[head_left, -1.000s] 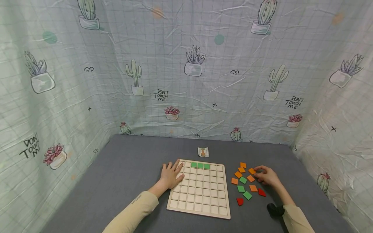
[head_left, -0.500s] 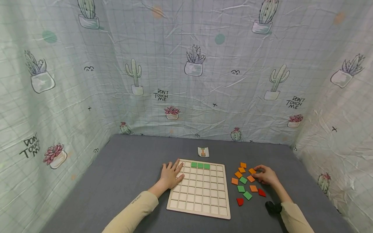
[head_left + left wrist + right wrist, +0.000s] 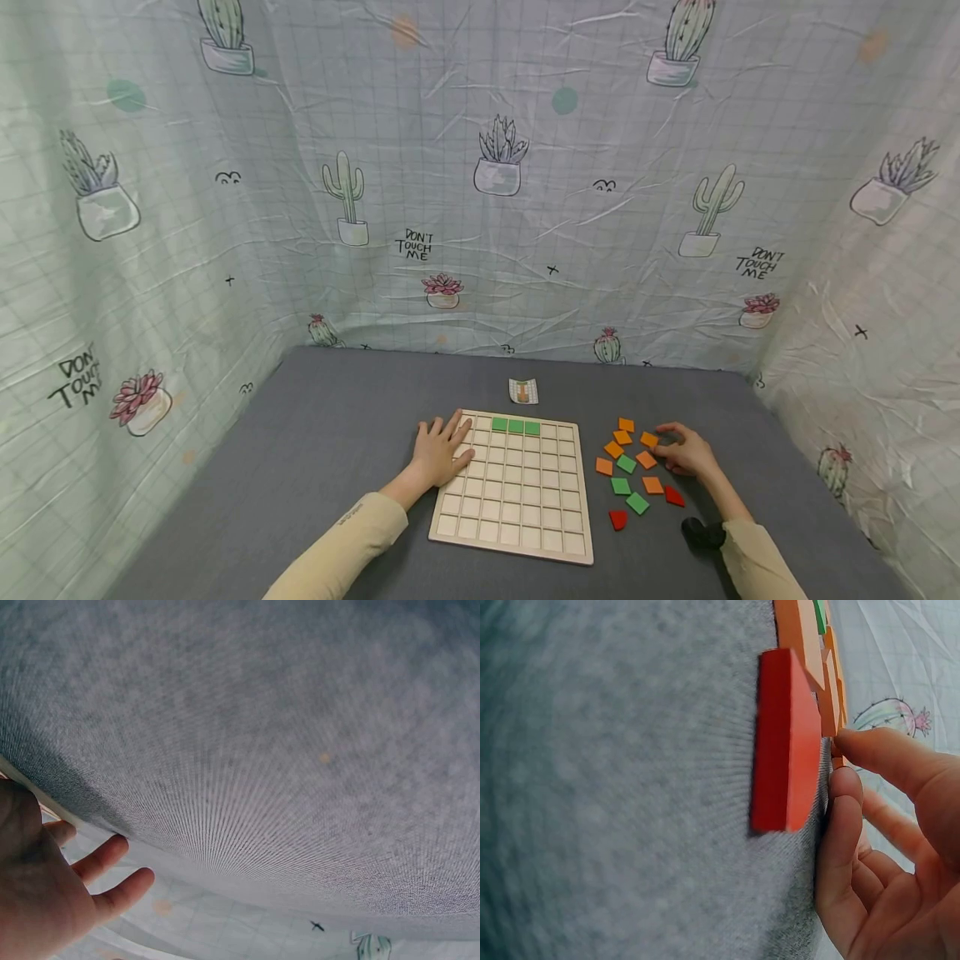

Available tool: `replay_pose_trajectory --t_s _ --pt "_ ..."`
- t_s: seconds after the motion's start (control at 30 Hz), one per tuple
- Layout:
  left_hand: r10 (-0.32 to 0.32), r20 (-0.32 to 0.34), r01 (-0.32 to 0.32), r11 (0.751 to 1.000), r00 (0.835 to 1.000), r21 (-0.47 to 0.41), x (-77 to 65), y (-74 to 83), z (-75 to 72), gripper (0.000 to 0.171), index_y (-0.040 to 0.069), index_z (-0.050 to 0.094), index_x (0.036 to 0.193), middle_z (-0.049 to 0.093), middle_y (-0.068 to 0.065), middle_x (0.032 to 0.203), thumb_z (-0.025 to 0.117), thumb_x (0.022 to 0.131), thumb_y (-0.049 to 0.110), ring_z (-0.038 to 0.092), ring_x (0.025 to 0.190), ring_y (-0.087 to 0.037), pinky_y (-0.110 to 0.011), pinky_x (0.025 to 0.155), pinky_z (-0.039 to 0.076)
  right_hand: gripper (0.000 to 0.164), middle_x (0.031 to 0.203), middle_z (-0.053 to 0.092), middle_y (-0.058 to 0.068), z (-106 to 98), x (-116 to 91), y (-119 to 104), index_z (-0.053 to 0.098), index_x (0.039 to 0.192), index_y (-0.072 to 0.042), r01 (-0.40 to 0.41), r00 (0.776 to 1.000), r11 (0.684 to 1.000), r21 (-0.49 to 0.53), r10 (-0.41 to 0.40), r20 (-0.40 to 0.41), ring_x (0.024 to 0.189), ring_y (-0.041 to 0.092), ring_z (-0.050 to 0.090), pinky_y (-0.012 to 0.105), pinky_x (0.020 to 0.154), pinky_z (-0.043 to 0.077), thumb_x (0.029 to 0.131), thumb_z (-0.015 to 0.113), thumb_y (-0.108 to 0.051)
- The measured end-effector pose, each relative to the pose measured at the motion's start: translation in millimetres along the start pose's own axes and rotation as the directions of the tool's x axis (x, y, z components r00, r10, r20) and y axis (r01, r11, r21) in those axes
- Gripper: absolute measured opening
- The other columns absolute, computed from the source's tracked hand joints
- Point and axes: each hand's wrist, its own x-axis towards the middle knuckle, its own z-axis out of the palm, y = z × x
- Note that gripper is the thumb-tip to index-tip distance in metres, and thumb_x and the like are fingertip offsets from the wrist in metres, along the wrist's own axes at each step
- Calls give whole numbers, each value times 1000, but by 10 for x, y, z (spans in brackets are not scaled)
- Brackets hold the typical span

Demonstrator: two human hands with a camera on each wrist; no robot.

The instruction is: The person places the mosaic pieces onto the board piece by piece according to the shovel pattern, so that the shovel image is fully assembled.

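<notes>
Left hand (image 3: 437, 452): fingers straight and spread, laid over the left edge of a wooden grid board (image 3: 530, 488), covering some cells there. Right hand (image 3: 688, 453): thumb and forefinger pinching an orange tile (image 3: 648, 439) at its near corner, on the grey table (image 3: 360, 417).

Beside the right hand, toward the person: one red piece (image 3: 674, 496). Between the right hand and the board, in the way: six further orange tiles (image 3: 603, 467), three loose green tiles (image 3: 620, 486) and a second red piece (image 3: 618, 520).

Right of the left hand, in the board's far row: three green tiles (image 3: 516, 427), side by side. Beyond both hands: a small printed card (image 3: 523, 392), then a cactus-print curtain (image 3: 495, 233). At the right wrist: a black object (image 3: 703, 535).
</notes>
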Motion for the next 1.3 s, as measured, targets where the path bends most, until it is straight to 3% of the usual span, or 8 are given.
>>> replay_pose_trajectory --t_s 0.17,0.2,0.37,1.3 --pt "8 -12 -9 1000 1000 -22 -11 -5 -8 56 22 29 141 27 -5 147 28 93 51 41 117 -30 -53 87 32 55 57 54 -2 -6 -7 -17 44 118 -1 -27 1000 1000 9 27 -4 50 11 51 27 49 45 76 70 -24" --pt "1 27 -1 1000 1000 -29 -50 19 -157 54 19 36 138 33 -5 144 35 92 48 42 116 -30 -51 87 33 54 57 54 -2 -7 -10 -22 45 117 -1 -31 1000 999 10 31 -2 50 11 51 27 49 45 76 70 -25" --pt "1 36 0 1000 999 -13 -59 25 -190 56 20 36 138 34 -5 143 35 92 50 43 115 -30 -51 86 34 47 58 55 -2 -19 -15 -49 49 110 1 -46 999 999 -2 46 1 51 11 51 27 50 46 76 69 -25" --pt "-10 51 11 1000 999 -16 -38 27 -169 56 20 37 138 35 -4 143 36 91 51 42 116 -29 -52 88 33 41 66 60 0 -35 -62 -103 53 109 2 -23 1000 1000 0 23 14 58 11 56 29 53 49 78 67 -20"
